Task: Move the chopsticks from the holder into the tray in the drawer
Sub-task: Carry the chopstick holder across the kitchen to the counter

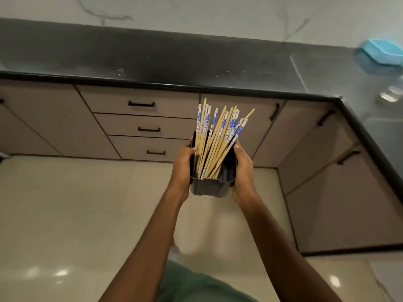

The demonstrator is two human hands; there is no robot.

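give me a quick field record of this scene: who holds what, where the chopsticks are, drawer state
holder: dark grey holder, held in the air between both hands
left hand: left hand grips the holder's left side
right hand: right hand grips its right side
chopsticks: chopsticks all in the holder, leaning, blue-patterned ends up
drawers: three stacked drawers, all shut
tray: not in view
countertop: dark countertop, blue container at its far right
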